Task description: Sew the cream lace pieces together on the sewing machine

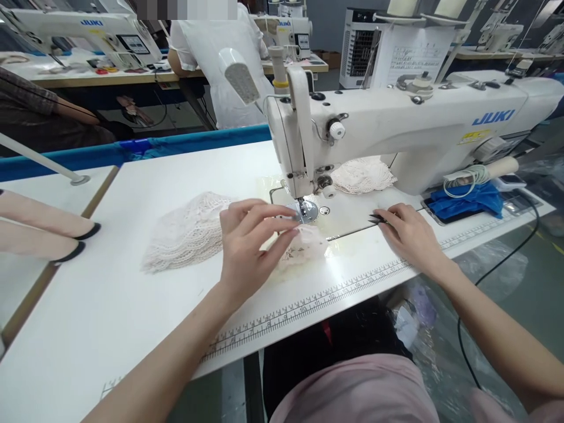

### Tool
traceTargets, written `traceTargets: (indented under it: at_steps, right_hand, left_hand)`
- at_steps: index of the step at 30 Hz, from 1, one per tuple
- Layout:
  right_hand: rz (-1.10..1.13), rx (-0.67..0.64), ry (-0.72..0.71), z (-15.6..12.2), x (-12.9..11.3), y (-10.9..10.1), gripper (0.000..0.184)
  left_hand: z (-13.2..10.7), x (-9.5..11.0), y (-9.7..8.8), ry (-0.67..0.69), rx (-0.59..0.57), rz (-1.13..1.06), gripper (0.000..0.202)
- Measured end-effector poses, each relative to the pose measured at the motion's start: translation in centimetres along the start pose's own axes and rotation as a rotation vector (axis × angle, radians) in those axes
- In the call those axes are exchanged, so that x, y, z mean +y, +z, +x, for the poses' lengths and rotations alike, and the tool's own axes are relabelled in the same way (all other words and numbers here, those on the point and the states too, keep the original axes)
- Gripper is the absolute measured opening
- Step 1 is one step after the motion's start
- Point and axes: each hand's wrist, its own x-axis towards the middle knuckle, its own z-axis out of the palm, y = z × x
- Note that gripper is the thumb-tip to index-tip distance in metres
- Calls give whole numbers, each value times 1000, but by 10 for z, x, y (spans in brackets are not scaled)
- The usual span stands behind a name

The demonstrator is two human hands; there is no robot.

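Observation:
Beneath the sewing machine needle (301,202) lies a small white lace piece (305,244) with a cut-out pattern. My left hand (255,241) is closed in a pinch at the upper left edge of this lace, close to the presser foot. In my right hand (408,232), resting on the table right of the needle, are small black thread snips (378,218) with their tips pointing left. A pile of cream lace pieces (187,235) spreads out left of my left hand, which covers part of it. Another lace stack (363,175) sits under the machine arm.
The white JUKI sewing machine (396,117) spans the right side. A printed ruler (304,308) follows the table's front edge. Blue cloth (465,200) and a coiled cord (469,178) lie at right. Two beige forms (39,226) enter from the left. A person in white (224,70) is beyond.

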Motion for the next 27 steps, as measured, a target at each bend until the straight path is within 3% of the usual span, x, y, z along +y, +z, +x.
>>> traceTargets:
  at_steps: [3,6,9,12,14,16,21,24,27]
  right_hand:
    - [34,35,9,3,1,2,38]
    - [337,25,-24,6,-15,-13,37]
    - [894,-206,-139,14,-45,-38,45]
    - [1158,-422,-210,33,-70,-48,36]
    - [1022,-407,-214,50,-77,-38,24]
    - [702,-275,-265,67,-76,-18,21]
    - [187,-135,-620,96,-57,22,49]
    - [30,0,-565,100,-48,21,42]
    - [93,56,-514,95,-52,15,42]
  left_hand:
    - [5,7,-7,-274,-124,-245,7]
    - [12,20,-23,-479,-286,-403,10]
    - [24,33,-39,-516,-467,-412,16]
    - [33,33,-36,-537,-675,-398,24]
    - [34,20,-22,-561,-739,-342,25]
    - [31,2,-3,-574,-777,-308,26]
    - [24,-30,26,-617,-745,-207,21]
    - [24,-34,26,-661,-732,-171,19]
    - [24,-34,26,-709,-727,-130,20]
